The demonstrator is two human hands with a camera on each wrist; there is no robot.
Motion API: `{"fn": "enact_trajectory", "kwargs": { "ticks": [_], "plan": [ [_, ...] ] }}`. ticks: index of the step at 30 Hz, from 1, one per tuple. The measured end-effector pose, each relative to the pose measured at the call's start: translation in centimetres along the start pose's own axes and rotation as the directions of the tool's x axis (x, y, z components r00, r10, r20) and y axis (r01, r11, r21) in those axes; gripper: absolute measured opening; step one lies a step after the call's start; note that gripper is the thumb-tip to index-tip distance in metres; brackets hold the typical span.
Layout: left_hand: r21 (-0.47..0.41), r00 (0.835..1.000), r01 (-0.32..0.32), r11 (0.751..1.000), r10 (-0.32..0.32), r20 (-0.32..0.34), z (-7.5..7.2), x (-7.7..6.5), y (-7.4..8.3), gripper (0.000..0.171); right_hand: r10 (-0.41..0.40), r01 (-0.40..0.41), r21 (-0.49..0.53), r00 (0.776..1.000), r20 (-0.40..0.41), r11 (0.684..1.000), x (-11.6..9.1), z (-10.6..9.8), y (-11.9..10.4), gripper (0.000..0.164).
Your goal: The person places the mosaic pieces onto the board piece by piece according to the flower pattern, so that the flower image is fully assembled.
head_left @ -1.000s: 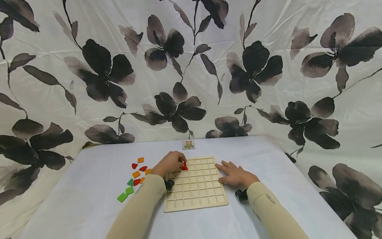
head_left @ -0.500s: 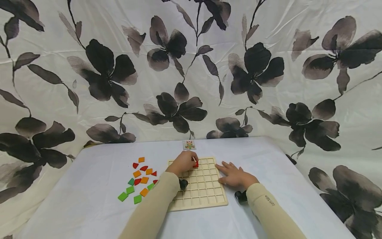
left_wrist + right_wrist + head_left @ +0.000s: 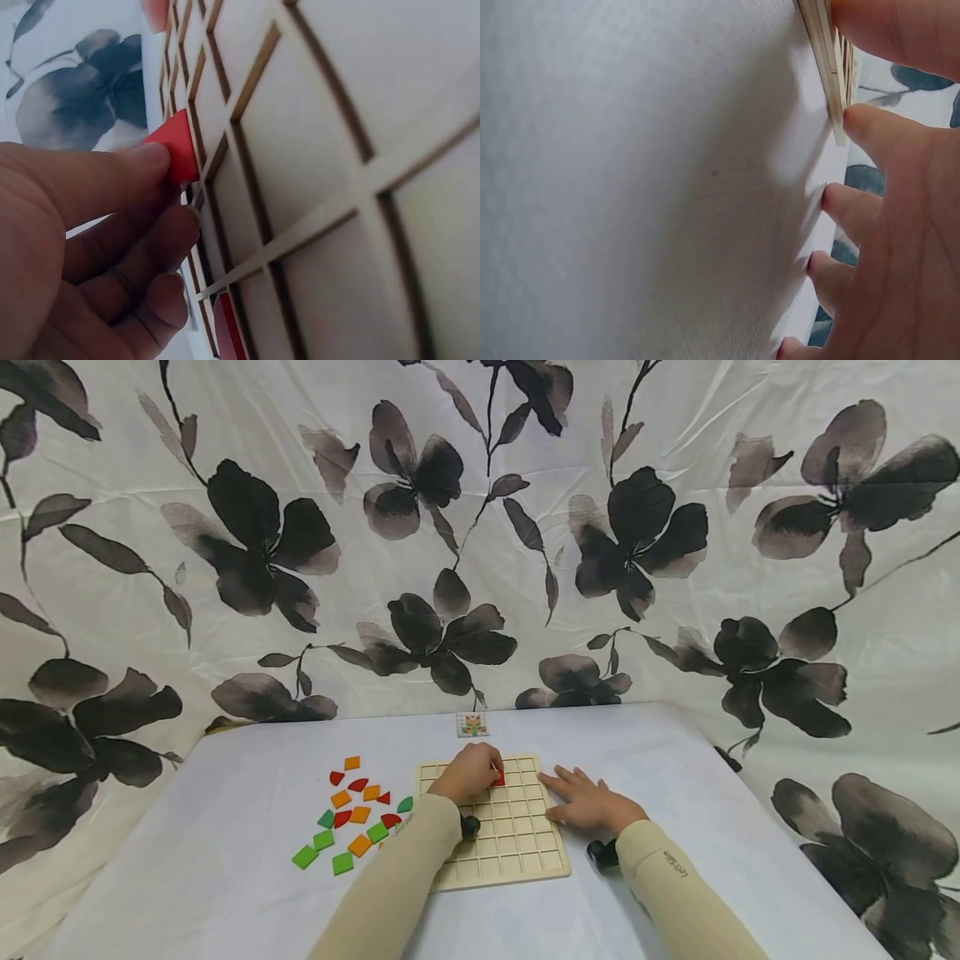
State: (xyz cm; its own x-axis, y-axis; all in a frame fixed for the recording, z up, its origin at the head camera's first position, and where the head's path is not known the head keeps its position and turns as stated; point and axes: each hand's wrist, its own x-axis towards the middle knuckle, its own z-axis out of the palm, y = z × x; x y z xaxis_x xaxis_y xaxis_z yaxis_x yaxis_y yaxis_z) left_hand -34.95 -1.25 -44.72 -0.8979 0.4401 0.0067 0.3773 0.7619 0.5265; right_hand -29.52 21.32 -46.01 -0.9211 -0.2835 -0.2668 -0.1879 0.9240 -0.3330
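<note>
**Pinching a red piece [image 3: 175, 146] over the far rows of a gridded board [image 3: 531, 841]**

Gripping the piece between thumb and fingers of the left hand [image 3: 472, 768], close to the ribs; impossible to tell whether touching them. Lower in the left wrist view, a second red piece [image 3: 226, 326], apparently within a cell. At the board's right side, nothing in the grasp of the right hand [image 3: 588, 802]: fingers spread, touching the edge with thumb and forefinger, seemingly meeting the surface [image 3: 247, 827] with the rest.

Likeliest trouble, as a judgement: catching the piece on a rib and leaving it tilted, because of a hand blocking much of the head view. Also possible: squeezing unevenly and twisting it out of line; nudging the second red piece with the lower, curled fingers; skewing the board through pressing from one side only. Worth minding too: scattering the loose pieces [image 3: 359, 815] with a low-dragging left sleeve [image 3: 397, 868], starting with the dark green piece [image 3: 405, 804] just beside it.
</note>
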Motion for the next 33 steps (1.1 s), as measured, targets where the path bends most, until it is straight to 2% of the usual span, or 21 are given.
{"fn": "enact_trajectory", "kwargs": {
  "ticks": [7,10,19,23,26,29,33],
  "plan": [
    [0.120,1.000,0.013,0.993,-0.014,0.005,0.5,0.1,-0.1,0.010,-0.006,0.006,0.000,1.000,0.004,1.000,0.2,0.2,-0.1,0.067],
    [0.145,1.000,0.018,0.989,-0.020,0.012,0.7,0.2,-0.1,0.011,0.003,-0.003,0.000,1.000,0.005,1.000,0.3,0.3,-0.2,0.067],
    [0.150,0.998,0.043,0.988,-0.050,0.047,0.6,-0.1,0.4,0.012,0.003,-0.003,0.003,1.000,0.006,1.000,0.5,0.4,-0.1,0.067],
    [0.133,0.999,0.029,0.991,-0.035,0.039,0.6,-0.5,0.4,0.015,-0.006,0.006,0.001,1.000,0.004,1.000,0.4,0.4,0.0,0.067],
    [0.112,1.000,0.007,0.994,-0.010,0.026,0.1,-1.1,0.0,0.021,-0.008,0.008,-0.002,1.000,0.005,1.000,0.3,0.3,0.1,0.067],
    [0.108,1.000,-0.015,0.994,0.014,0.011,-0.9,-1.8,-0.6,0.025,-0.009,0.009,-0.012,1.000,0.010,1.000,0.3,0.3,0.1,0.067],
    [0.118,1.000,-0.001,0.993,0.002,-0.012,-2.8,-2.9,-1.7,0.024,-0.012,0.012,-0.019,1.000,0.014,1.000,0.2,0.1,0.2,0.068]
  ]
}}
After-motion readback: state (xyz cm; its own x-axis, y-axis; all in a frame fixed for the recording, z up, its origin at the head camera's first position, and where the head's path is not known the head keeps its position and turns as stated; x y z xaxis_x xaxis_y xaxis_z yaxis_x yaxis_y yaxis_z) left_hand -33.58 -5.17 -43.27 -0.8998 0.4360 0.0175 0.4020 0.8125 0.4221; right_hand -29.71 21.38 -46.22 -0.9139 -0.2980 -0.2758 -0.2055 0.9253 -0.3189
